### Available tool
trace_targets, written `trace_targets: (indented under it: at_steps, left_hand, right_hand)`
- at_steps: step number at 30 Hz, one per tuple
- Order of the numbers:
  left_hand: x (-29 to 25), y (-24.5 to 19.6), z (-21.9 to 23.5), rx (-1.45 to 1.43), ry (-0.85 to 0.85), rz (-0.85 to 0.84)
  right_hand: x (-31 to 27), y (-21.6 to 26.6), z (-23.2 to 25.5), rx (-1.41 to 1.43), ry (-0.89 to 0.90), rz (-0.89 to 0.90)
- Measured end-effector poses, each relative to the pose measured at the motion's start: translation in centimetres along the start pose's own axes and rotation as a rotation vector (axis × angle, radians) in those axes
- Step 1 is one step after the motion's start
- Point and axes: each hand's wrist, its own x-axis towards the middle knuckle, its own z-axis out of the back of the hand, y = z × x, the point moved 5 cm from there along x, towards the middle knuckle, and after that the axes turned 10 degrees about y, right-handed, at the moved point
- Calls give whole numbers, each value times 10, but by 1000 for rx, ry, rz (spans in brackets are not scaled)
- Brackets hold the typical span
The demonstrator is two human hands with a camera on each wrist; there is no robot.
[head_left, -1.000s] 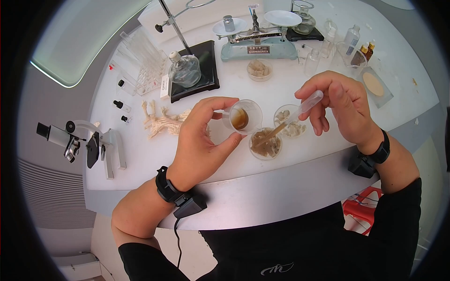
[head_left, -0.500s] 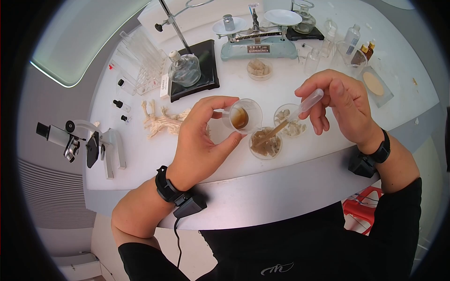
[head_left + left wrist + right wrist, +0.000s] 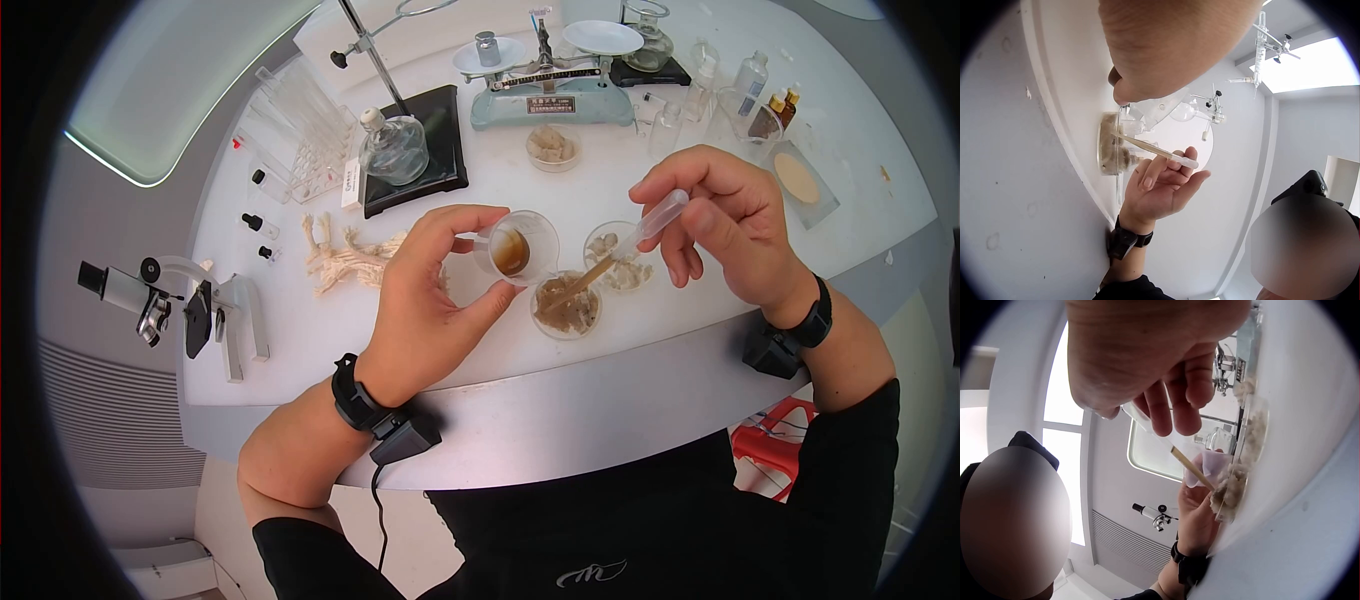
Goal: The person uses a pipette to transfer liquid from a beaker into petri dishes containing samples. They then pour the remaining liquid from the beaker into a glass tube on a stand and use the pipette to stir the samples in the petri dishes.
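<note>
In the head view my left hand (image 3: 430,290) grips a small clear beaker (image 3: 535,238), tilted, with brown liquid inside. My right hand (image 3: 725,225) holds a plastic dropper (image 3: 660,215) by its bulb end, above and right of the beaker. The dropper's stem holds brownish liquid and slants down to a petri dish of wet brown pieces (image 3: 568,308). Behind that stands a second dish with pale pieces (image 3: 622,262). In the left wrist view the dropper (image 3: 1163,152) reaches into the brown dish (image 3: 1109,147); the right wrist view shows its stem (image 3: 1191,467) too.
A balance (image 3: 550,100), a third dish (image 3: 553,150) and a stand with a flask (image 3: 395,150) are farther back. Pale branching material (image 3: 345,262) lies left of my left hand, with a microscope (image 3: 215,310) beyond. Bottles (image 3: 750,78) stand at back right.
My right thumb has shifted down and closer to the dropper's bulb. The left hand, the beaker and the dishes have not visibly moved.
</note>
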Motion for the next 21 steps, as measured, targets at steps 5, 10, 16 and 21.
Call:
trace_targets:
  at_steps: [5,10,16,21]
  left_hand:
    - [0,-1,1,-4,-6,-5]
    - [1,-3,2,-9,-22,-9]
    - [0,-4,3,-26,-41,-36]
    - [0,-5,3,-11,-39,-40]
  right_hand:
    - [-3,1,0,-92,-1,-31]
    - [-2,-1,11,37,-106,38]
    - [-1,-7,16,115,-218,79]
    - [0,-8,11,4,-196,2]
